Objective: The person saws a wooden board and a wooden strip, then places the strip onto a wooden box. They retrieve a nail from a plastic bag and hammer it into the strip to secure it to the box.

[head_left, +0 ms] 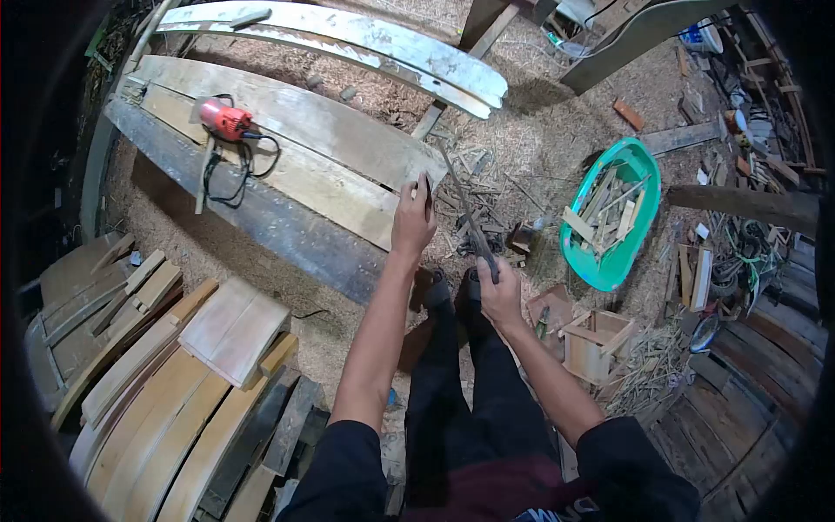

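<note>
Gripping long blade [461, 204] in closed right hand [497, 291]; pinching wood piece [427, 193] in left hand [412, 222] alongside; risking a cut on any slip.

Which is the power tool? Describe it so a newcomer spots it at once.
Find the long planks lying across the sawdust floor at upper left. The power tool sits on them, black cord looped beside it. Its bright red body stands out from the bare wood.

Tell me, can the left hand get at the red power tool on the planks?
Probably, with a stretch: only bare plank lies between the left hand and the red power tool. But the hand holds a small dark piece.
</note>
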Motion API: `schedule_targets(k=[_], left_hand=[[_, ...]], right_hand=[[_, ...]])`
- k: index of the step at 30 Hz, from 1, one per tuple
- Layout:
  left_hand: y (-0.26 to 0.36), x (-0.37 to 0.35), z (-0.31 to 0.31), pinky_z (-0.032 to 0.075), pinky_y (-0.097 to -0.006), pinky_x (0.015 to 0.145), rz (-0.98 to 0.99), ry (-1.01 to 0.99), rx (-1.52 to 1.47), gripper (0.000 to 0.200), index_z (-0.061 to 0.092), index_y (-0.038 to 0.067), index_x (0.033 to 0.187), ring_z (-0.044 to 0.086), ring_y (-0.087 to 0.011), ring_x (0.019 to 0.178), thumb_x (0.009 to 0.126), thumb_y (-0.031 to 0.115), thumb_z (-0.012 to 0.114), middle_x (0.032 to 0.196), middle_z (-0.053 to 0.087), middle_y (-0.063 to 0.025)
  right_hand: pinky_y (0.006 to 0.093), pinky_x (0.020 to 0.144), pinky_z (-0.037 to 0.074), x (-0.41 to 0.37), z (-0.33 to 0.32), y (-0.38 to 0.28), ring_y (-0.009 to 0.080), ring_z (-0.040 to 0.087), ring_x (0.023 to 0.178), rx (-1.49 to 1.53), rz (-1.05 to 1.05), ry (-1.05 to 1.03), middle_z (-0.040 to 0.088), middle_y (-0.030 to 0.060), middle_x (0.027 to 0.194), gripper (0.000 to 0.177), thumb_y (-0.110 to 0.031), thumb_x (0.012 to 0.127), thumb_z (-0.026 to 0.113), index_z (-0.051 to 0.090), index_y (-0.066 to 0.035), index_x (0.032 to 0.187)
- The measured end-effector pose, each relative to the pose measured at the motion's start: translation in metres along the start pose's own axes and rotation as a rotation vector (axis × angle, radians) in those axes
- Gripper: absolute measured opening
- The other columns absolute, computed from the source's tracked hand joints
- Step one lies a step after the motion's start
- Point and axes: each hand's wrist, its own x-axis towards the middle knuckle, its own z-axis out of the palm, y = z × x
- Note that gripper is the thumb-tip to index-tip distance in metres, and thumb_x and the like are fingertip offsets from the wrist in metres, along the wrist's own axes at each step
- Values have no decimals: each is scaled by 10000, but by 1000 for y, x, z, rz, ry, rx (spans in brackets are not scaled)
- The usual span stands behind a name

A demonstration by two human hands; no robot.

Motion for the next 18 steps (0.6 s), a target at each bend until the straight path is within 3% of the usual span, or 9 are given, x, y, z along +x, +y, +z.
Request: schedule_targets(k=[2,4,7,18], left_hand=[[-20,18,25,456,-462,903,96,72,162,553,482,22,1383,544,-406,1061,842,18,600,1178,520,-233],[-32,27,44,383,-479,965,79,95,292,490,539,47,1336,495,-365,1150,857,104,625,1217,510,-191],[-25,28,39,386,-465,941,137,259,364,433,599,96,1294,514,-342,1095,867,141,655,1201,544,-174],[-30,30,44,373,-445,944,81,301,293,316,631,50,1129,540,-332,1114,830,140,681,1176,580,-145]], right_hand=[[367,551,420,28,18,14,201,507,559,30,-27,19,509,122,607,327,-291,957,622,582,10,837],[334,544,387,53,30,35,141,441,574,33,-60,25,453,54,605,356,-329,966,619,559,-12,813],[310,544,372,75,42,57,105,412,588,59,-46,0,442,7,611,365,-341,974,614,553,-25,802],[270,515,337,85,53,60,57,384,583,162,-9,-110,426,-45,615,346,-314,983,612,545,-35,789]])
